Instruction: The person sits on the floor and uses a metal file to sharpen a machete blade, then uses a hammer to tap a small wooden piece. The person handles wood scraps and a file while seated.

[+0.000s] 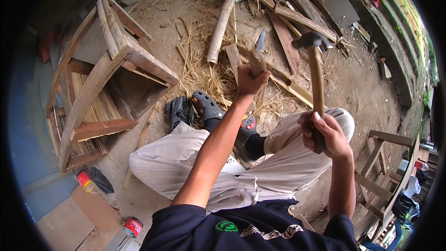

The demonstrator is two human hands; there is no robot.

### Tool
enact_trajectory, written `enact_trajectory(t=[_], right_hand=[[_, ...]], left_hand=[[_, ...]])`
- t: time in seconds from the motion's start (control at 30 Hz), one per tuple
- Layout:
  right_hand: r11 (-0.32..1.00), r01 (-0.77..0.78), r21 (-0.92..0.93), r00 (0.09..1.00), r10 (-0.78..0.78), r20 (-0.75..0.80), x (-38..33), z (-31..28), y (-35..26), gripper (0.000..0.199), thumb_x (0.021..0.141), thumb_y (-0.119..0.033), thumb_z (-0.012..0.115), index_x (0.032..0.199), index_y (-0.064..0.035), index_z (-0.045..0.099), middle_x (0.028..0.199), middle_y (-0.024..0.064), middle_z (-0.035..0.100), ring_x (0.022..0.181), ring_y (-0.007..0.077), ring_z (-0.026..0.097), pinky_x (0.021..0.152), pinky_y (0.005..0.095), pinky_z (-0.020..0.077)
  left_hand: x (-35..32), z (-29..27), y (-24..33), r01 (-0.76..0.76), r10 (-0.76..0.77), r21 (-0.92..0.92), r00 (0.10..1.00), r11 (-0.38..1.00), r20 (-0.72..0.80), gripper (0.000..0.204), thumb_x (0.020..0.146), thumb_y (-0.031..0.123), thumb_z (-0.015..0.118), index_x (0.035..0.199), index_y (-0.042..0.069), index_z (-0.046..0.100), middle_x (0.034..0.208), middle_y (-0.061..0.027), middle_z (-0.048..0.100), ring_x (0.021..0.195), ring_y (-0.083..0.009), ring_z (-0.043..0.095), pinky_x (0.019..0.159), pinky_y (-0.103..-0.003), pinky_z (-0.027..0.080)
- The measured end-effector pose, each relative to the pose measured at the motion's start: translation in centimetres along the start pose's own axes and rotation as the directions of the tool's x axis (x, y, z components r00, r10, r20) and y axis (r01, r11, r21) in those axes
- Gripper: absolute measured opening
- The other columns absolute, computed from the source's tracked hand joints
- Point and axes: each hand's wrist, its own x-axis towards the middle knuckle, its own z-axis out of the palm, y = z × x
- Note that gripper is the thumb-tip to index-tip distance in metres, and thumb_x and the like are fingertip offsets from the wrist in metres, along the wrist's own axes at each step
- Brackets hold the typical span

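Observation:
My left hand [251, 80] is closed around the thick wooden handle of a knife-like tool [261, 42]. Its short grey blade points away from me; whether it is a knife or a chisel is hard to tell. In my right hand [327, 132] is a claw hammer [317, 74], gripped low on its wooden handle. The dark hammer head is raised, to the right of the blade and apart from it. Beyond my left hand, wood shavings [195, 42] and strips cover the ground. A narrow board [233, 60] lies just behind that hand.
To the left stands a wooden frame [104, 88] with slats inside. A round pole [226, 18] and several planks [283, 37] lie ahead. Red cans [133, 227] are at lower left. A wooden rack [383, 176] stands at right, below a concrete ledge [385, 42].

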Motion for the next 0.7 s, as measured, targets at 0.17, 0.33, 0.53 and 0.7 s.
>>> enact_trajectory(t=[0.17, 0.33, 0.53, 0.7], right_hand=[[0.93, 0.267, -0.252, 0.918, -0.325, -0.228, -0.6, 3.6, -2.1, 0.038, 0.103, -0.041, 0.04, 0.1, -0.0045, 0.05, 0.066, -0.0064, 0.039, 0.051, 0.0017, 0.034, 0.043, 0.02, 0.0287], [0.835, 0.314, -0.452, 0.933, -0.36, -0.018, -0.2, 4.7, -1.5, 0.04, 0.103, -0.042, 0.037, 0.088, -0.007, 0.047, 0.062, -0.006, 0.038, 0.044, 0.0027, 0.032, 0.039, 0.0192, 0.0278], [0.731, 0.233, -0.641, 0.942, -0.333, -0.036, -0.7, 4.5, -1.4, 0.046, 0.103, -0.041, 0.039, 0.085, 0.0002, 0.052, 0.061, 0.0037, 0.047, 0.056, 0.0133, 0.049, 0.054, 0.0309, 0.0417], [0.719, 0.109, -0.687, 0.97, -0.227, -0.084, 0.3, 5.5, -3.4, 0.046, 0.103, -0.041, 0.036, 0.085, -0.0008, 0.049, 0.059, 0.0019, 0.046, 0.052, 0.0136, 0.05, 0.05, 0.0313, 0.042]], left_hand=[[0.2, -0.1, 0.2, -0.071, 0.067, 0.159, 0.997, 0.985, 0.033, 0.07, 0.071, 0.062, 0.074, 0.053, 0.005, 0.037, 0.043, -0.0051, 0.034, 0.04, -0.0148, 0.039, 0.041, -0.034, 0.031], [0.8, -0.8, 0.6, -0.031, 0.033, 0.235, 0.999, 0.972, -0.004, 0.065, 0.07, 0.057, 0.076, 0.053, 0.004, 0.042, 0.043, -0.0052, 0.04, 0.041, -0.0124, 0.041, 0.041, -0.034, 0.033], [0.7, -1.0, 0.4, 0.028, -0.021, 0.091, 0.997, 0.995, -0.069, 0.058, 0.07, 0.048, 0.077, 0.052, 0.003, 0.046, 0.044, -0.0026, 0.045, 0.044, -0.0088, 0.044, 0.042, -0.032, 0.034], [0.8, -1.4, 1.1, 0.04, -0.032, 0.131, 0.997, 0.991, -0.065, 0.055, 0.076, 0.051, 0.075, 0.056, 0.005, 0.051, 0.047, 0.0028, 0.046, 0.046, -0.0058, 0.046, 0.042, -0.028, 0.034]])
